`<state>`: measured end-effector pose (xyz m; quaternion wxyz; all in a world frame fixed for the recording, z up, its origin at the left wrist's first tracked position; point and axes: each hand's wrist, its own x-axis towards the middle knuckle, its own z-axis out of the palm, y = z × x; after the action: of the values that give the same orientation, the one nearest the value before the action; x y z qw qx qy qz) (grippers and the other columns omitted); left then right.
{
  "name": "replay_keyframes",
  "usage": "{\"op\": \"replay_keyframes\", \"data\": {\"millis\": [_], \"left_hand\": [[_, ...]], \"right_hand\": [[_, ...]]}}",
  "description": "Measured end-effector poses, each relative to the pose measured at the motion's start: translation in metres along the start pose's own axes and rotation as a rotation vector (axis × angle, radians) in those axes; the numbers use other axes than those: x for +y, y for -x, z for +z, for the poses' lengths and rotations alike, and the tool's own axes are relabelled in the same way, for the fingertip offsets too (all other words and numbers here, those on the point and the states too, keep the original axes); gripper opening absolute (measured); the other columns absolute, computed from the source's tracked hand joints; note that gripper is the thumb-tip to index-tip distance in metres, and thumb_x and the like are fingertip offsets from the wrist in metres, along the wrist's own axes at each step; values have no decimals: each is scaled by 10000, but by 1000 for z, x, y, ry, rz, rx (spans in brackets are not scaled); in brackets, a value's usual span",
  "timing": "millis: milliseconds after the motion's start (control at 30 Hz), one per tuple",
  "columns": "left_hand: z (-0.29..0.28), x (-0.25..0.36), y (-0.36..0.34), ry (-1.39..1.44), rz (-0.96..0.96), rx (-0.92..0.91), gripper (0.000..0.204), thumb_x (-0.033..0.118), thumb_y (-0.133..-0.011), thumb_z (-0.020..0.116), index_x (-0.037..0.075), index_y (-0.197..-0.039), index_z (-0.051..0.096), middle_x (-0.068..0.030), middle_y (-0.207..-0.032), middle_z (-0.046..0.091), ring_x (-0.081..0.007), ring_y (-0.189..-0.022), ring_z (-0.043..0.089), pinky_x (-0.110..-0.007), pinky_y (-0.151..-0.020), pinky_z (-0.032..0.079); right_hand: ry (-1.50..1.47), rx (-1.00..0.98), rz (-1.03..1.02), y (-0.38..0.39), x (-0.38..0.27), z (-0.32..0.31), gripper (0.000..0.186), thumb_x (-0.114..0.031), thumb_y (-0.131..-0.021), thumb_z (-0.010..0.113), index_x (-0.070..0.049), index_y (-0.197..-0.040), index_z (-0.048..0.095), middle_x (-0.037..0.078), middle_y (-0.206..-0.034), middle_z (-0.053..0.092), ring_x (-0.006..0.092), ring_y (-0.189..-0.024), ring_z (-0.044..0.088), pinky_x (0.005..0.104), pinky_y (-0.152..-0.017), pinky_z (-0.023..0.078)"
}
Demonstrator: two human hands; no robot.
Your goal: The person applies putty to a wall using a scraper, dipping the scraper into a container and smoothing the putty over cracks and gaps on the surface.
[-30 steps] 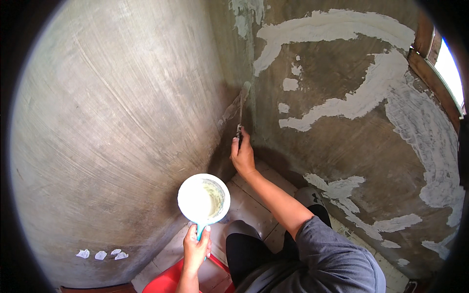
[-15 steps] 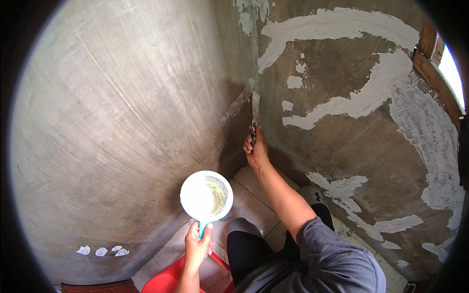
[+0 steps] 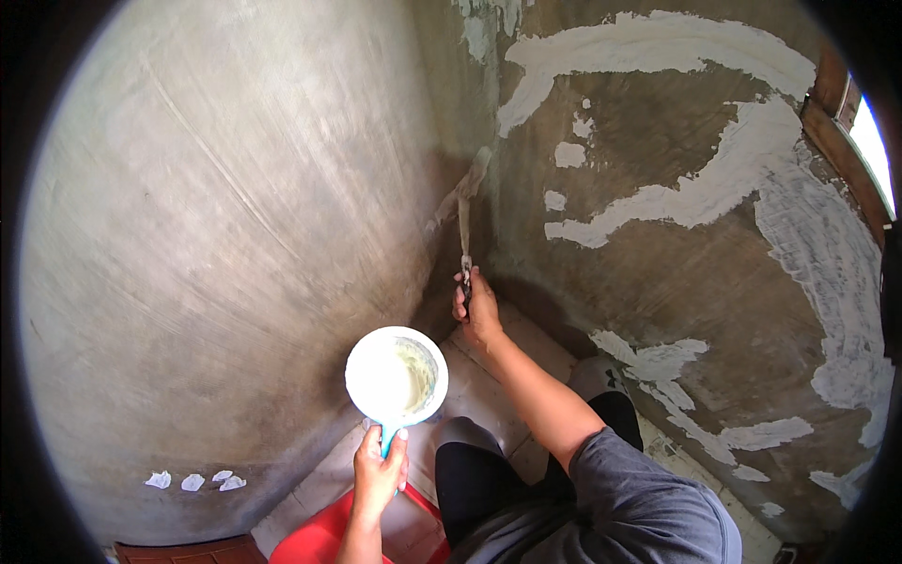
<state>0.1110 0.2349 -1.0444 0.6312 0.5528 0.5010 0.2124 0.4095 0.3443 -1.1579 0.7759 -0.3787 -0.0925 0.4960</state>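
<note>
My left hand (image 3: 378,475) is closed round the blue handle of a round white dipper (image 3: 442,383). Pale putty (image 3: 412,371) lines its inside, though glare hides much of it. In my right hand (image 3: 482,308) a putty knife (image 3: 464,227) is gripped by its dark, putty-stained handle, blade pointing up. The blade lies close to the left wall beside the corner, over the lower part of a thin damp-looking smear (image 3: 475,175). Whether it touches the wall I cannot tell.
White putty bands (image 3: 658,202) cover parts of the right wall (image 3: 648,291), which has a wooden window frame (image 3: 832,132). Small white dabs (image 3: 194,482) mark the left wall (image 3: 235,235) low down. A red plastic object (image 3: 315,536) stands below my left arm on the tiled floor (image 3: 484,376).
My right hand and the putty knife have moved down and a little left, from the corner line onto the left wall. The left hand and dipper have hardly moved.
</note>
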Motion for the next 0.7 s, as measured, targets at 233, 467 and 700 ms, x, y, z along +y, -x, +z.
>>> {"op": "replay_keyframes", "data": {"millis": [233,467,700], "left_hand": [[0,-1,-2,6,1,-6,215,234,-1034,609,56,-951,522,-9,-584,518,-76,-396,447,-247,-347,368],[2,6,-1,34,4,9,205,224,-1035,605,55,-957,519,-8,-593,508,-75,-398,441,-246,-344,368],[-2,3,0,59,27,30,192,216,-1034,606,55,-974,519,-6,-611,513,-75,-413,446,-244,-358,380]], "right_hand": [[191,23,-23,-21,12,15,435,-551,-1073,361,-149,-1045,526,-6,-665,527,115,-483,449,263,-437,331],[396,-41,30,-16,79,1,464,-551,-1082,304,-139,-1072,517,25,-750,602,152,-612,585,311,-542,482],[317,58,11,-21,57,9,417,-540,-1084,317,-165,-1084,499,19,-790,592,135,-650,569,291,-577,462]]}}
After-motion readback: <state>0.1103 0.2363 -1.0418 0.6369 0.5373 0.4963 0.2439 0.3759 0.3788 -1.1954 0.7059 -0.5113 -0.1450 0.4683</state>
